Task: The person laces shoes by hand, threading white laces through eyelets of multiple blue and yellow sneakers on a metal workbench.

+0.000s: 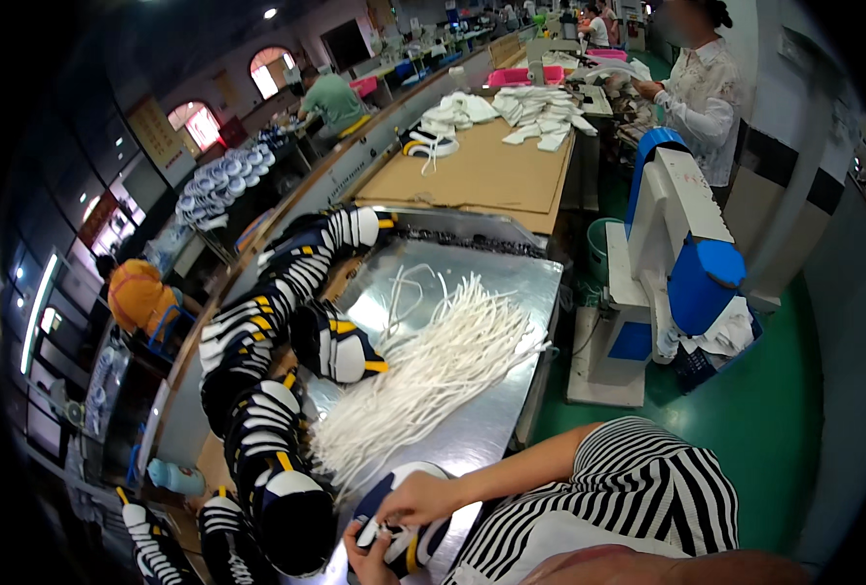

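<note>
A navy, white and yellow shoe upper [419,472] lies at the lower edge, above the metal worktop. My left hand [372,560] grips it from the near side, fingers curled round its edge. Over its middle, my right hand [421,499] is closed in a pinch; what lies between those fingertips is too small to make out. Just beyond my hands spreads a heap of white shoelaces [423,375] on the shiny metal worktop [379,273]. Another shoe upper [337,343] rests alone beside the laces.
A long row of stacked shoe uppers [257,322] lines the worktop's left side. Cardboard [472,175] with white cut pieces [540,112] lies farther off. A blue-and-white machine [662,263] stands at the right, near a person [701,97] in white. A pale blue bottle [176,478] sits left.
</note>
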Available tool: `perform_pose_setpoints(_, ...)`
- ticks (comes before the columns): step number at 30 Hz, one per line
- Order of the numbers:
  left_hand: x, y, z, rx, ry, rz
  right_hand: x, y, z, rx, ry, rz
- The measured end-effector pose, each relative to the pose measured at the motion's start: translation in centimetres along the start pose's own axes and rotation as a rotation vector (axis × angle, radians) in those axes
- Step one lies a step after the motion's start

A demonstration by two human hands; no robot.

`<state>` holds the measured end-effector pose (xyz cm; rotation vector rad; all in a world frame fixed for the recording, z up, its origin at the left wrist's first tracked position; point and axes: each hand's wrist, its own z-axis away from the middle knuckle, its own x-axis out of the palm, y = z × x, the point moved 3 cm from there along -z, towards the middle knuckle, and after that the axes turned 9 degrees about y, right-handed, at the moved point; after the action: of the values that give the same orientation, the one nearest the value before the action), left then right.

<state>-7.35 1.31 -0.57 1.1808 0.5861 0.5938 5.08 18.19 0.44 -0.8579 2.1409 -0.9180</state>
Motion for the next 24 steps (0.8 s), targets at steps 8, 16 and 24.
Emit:
perform_pose_setpoints(8, 1.7, 2.6, 0.6, -0.167, -0.004, 0.007, 1.3, -0.2, 0.9, -0.211, 0.066, 0.074)
perform_pose_setpoints(16, 0.8, -0.8, -1.7, 0.076, 0.248, 0.063, 1.2, -4.1, 1.2, -0.115, -0.045, -0.255)
perform_pose_setpoints(24, 1.9, 3.6, -0.5, 0.149, 0.256, -0.322, 1.0, -0.1, 2.4, 0.219, -0.071, -0.273)
